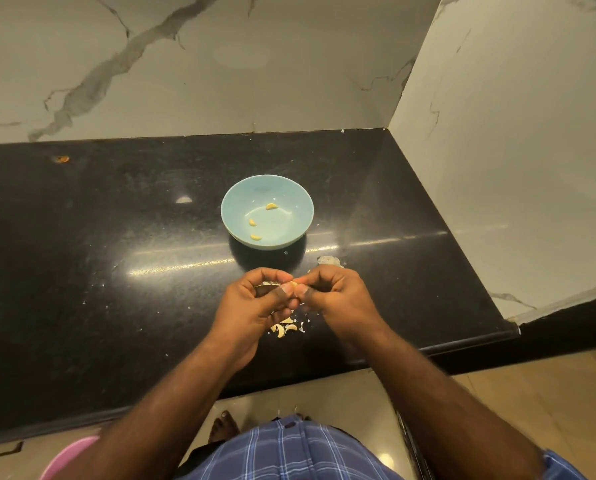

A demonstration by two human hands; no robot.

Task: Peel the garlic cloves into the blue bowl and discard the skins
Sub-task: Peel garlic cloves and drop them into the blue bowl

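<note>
**Clove could slip short of the bowl**

Both grips, left hand (pixel 260 299) and right hand (pixel 331 294), pinch one garlic clove (pixel 293 284) just short of the blue bowl (pixel 234 216). A jerky pull might drop it among skins (pixel 284 330) on the desk (pixel 116 237).

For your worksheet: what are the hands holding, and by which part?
A garlic clove, pinched at its ends between the fingertips of the left hand and right hand.
</note>
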